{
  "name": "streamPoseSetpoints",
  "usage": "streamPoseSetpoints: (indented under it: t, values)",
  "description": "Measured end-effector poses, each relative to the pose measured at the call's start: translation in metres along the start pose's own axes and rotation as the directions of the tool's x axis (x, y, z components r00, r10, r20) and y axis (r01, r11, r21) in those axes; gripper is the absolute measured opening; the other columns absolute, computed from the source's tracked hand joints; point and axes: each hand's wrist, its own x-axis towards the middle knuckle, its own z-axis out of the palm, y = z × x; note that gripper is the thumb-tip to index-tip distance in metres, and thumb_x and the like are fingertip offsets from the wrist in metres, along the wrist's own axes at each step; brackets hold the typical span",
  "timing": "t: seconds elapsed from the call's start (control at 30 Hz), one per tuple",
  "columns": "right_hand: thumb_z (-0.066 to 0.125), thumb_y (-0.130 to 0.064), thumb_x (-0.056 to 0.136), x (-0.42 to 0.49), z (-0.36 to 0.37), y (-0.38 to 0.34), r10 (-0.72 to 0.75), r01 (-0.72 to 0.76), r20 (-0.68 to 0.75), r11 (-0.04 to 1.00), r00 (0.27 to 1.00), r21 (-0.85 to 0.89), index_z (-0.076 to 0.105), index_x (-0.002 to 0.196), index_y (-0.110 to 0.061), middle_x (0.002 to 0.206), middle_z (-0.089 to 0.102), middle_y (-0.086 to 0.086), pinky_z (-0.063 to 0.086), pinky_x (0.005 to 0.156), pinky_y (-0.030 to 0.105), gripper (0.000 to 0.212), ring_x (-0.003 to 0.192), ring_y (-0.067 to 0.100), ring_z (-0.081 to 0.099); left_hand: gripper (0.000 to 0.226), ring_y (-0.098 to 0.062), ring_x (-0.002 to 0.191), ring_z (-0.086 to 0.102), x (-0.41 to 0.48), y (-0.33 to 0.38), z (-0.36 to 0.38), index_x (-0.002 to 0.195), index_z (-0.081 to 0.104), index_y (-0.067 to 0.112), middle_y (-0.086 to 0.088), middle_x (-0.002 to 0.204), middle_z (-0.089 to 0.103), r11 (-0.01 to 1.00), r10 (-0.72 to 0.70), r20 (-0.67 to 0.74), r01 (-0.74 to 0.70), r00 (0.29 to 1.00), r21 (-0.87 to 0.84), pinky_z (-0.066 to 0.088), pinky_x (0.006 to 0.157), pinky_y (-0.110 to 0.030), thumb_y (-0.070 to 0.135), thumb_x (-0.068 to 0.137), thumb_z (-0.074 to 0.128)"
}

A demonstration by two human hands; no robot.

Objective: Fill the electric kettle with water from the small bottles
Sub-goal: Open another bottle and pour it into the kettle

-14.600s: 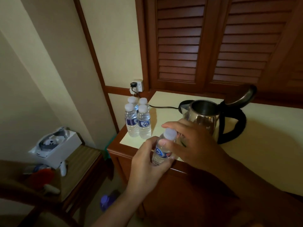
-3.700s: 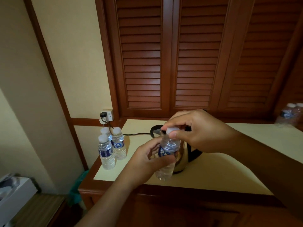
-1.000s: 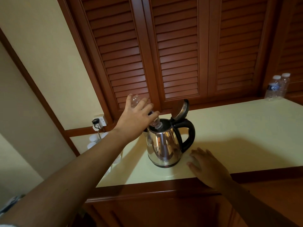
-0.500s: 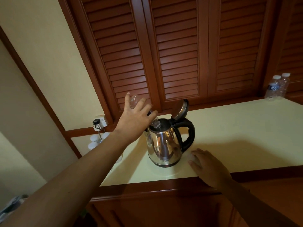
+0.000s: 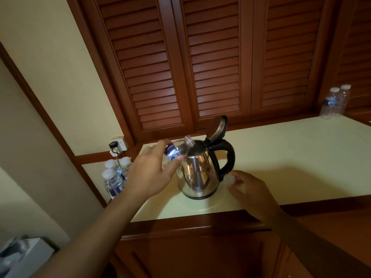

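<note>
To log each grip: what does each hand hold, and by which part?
Left hand: small clear plastic bottle, around its labelled body. Right hand: small white cap, at its fingertips.

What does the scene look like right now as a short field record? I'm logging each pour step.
kettle: steel, upright on the counter, kettle lid flipped open
left hand: holds a small bottle, uncapped, neck tipped toward the kettle mouth
right hand: resting on the counter beside the kettle handle, a white cap at its fingertips
sealed bottles: capped group at the counter's left end
far bottles: two capped, back right
</note>
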Motion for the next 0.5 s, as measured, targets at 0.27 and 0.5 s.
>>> streamPoseSetpoints:
  t: [0.27, 0.5]
  values:
    - [0.067, -0.038, 0.095, 0.008, -0.051, -0.055, -0.115, 0.115, 0.251, 0.993, 0.961, 0.014, 0.062, 0.122, -0.034, 0.114, 0.066, -0.019, 0.056, 0.092, 0.031, 0.028, 0.102, -0.001, 0.063, 0.058, 0.002, 0.097, 0.063, -0.069, 0.024, 0.025, 0.142, 0.056, 0.045, 0.022, 0.116, 0.070, 0.971, 0.080, 0.174, -0.037, 0.981, -0.238, 0.054, 0.077, -0.026, 0.073, 0.091, 0.053]
    - [0.074, -0.025, 0.090, -0.002, -0.082, -0.060, -0.062, 0.033, 0.253, 0.993, 0.965, 0.116, 0.066, 0.114, -0.034, 0.111, 0.070, -0.022, 0.055, 0.094, 0.033, 0.027, 0.106, -0.001, 0.066, 0.041, 0.006, 0.098, 0.069, -0.066, 0.052, 0.036, 0.127, 0.067, 0.048, 0.023, 0.109, 0.073, 0.857, 0.011, 0.272, 0.131, 0.962, -0.499, 0.055, 0.074, -0.013, 0.065, 0.091, 0.063]
